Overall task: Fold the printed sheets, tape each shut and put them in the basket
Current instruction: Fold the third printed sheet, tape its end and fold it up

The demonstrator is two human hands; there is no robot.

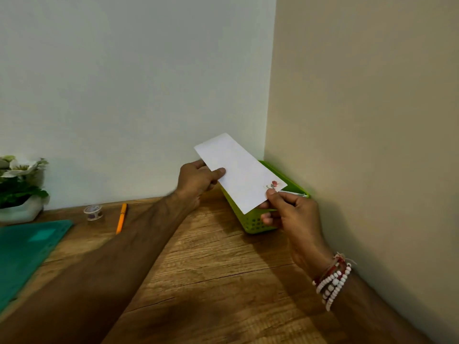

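At the far left a potted plant (18,187) with pale flowers sits in a white, glossy pot, cut off by the picture's edge. In front of it lies a dark green cutting mat (23,254), flat and matte, also cropped at the left. Further right, near the pale wall, a small roll of clear tape (93,212) with a printed pattern stands on the wooden table (211,269), whose surface shows brown grain and long dark cracks. Just right of the roll an orange pencil (121,218) lies pointing toward the viewer.

The left hand (196,183) reaches across the table and pinches the left long edge of the folded sheet (238,173), thumb on top, fingers curled behind and mostly hidden. The sheet is a smooth white rectangle, held tilted in the air above the basket, with a small red flower sticker (273,184) near its right corner. The right hand (293,217) grips that lower right end between thumb and bent fingers; beaded red and white bracelets (332,279) circle its wrist.

The green basket (250,223), plastic with a perforated grid wall, stands in the corner against the beige wall. The sheet and right hand cover most of it, so its contents are hard to make out beyond a sliver of white paper at its right rim.
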